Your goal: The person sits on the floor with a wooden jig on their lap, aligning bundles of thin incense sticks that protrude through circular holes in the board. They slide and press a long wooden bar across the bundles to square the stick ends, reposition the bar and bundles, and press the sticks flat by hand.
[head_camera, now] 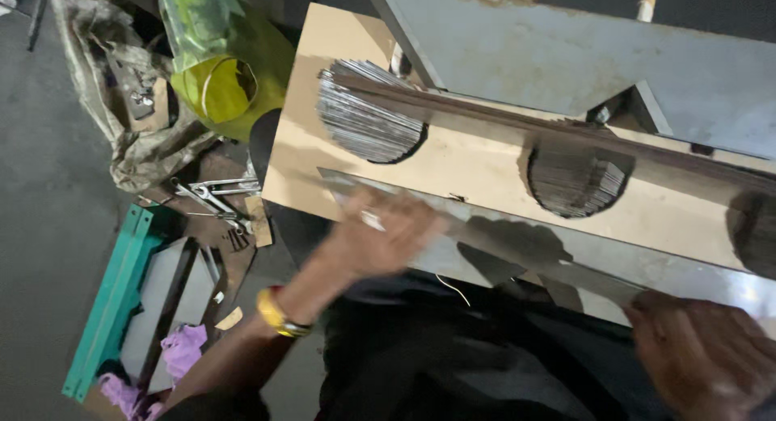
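Note:
A long shiny sheet-metal strip (pixel 517 243) lies along the front of a light wooden board (pixel 485 170). My left hand (pixel 380 235), blurred, rests on the strip's left part with fingers spread; a yellow band is on that wrist. My right hand (pixel 699 352) is at the lower right, fingers curled at the strip's right end. Stacks of thin metal sheets (pixel 368 114) show through round cut-outs in the board, another stack (pixel 578 178) further right.
A grey metal machine panel (pixel 582 53) stands behind the board. On the floor at left lie a yellow-green plastic container (pixel 222 57), a cloth bag (pixel 121 105), metal pliers or shears (pixel 214 198), a teal metal frame (pixel 113 296) and purple cloth (pixel 182 348).

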`<action>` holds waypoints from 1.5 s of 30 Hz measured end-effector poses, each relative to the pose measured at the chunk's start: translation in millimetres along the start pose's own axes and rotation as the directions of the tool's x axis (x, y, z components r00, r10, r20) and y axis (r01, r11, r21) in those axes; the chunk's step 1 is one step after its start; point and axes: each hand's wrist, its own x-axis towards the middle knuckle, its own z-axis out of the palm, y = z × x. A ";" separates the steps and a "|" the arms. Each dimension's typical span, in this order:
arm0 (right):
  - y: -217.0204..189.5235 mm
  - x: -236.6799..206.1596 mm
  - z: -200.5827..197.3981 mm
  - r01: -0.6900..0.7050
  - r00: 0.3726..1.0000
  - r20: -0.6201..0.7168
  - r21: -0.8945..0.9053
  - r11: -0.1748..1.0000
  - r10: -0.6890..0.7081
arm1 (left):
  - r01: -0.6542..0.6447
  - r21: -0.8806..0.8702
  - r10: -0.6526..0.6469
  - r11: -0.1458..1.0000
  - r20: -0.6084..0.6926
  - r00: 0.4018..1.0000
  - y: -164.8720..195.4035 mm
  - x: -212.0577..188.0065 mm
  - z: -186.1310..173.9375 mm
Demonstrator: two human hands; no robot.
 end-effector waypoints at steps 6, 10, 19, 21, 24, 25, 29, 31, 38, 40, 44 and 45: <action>21.9 -11.7 35.9 -0.163 0.986 0.000 0.087 0.983 0.164 | 0.375 -0.529 -0.378 0.761 0.107 0.919 -123.5 -31.7 12.5; 25.6 -0.6 67.7 -0.405 0.914 0.090 0.119 0.907 0.397 | 0.415 -0.529 -0.461 0.740 0.050 0.886 -161.9 1.2 8.3; 15.9 63.6 45.5 -0.317 0.941 0.169 0.140 0.938 0.293 | 0.554 -0.520 -0.560 0.650 0.166 0.812 -177.9 31.7 2.9; 10.3 79.9 36.5 -0.356 0.929 0.184 0.193 0.914 0.323 | 0.591 -0.562 -0.580 0.579 0.224 0.783 -180.5 27.8 0.3; 4.0 100.5 21.5 -0.158 0.987 -0.003 0.190 0.969 0.162 | 0.586 -0.586 -0.584 0.560 0.223 0.781 -182.8 21.7 0.8; 5.7 109.1 16.3 -0.030 0.998 -0.051 0.095 0.995 0.035 | 0.584 -0.600 -0.594 0.546 0.213 0.775 -182.5 20.3 4.0; 4.8 120.6 -13.6 -0.039 0.988 -0.142 0.129 0.991 0.057 | 0.518 -0.734 -0.636 0.440 0.152 0.757 -175.0 8.8 7.7; 9.5 122.0 -28.8 0.025 0.980 -0.198 -0.003 1.000 -0.025 | 0.392 -0.104 -0.389 0.914 0.051 0.920 -167.9 4.4 6.7; 22.8 138.1 -24.3 0.081 0.869 -0.458 -0.242 0.967 -0.188 | 0.537 -0.427 -0.506 0.728 0.193 0.840 -152.4 8.7 0.2; 21.7 138.7 -21.7 0.048 0.866 -0.481 -0.191 0.981 -0.136 | 0.525 -0.343 -0.495 0.779 0.178 0.851 -151.0 11.0 3.3; 17.7 137.2 -19.6 -0.008 0.886 -0.462 -0.103 0.995 -0.041 | 0.572 -0.355 -0.541 0.740 0.193 0.819 -139.0 11.7 8.6; 17.5 136.6 -19.0 -0.014 0.889 -0.456 -0.098 0.995 -0.032 | 0.581 -0.358 -0.552 0.731 0.192 0.812 -136.3 11.8 9.1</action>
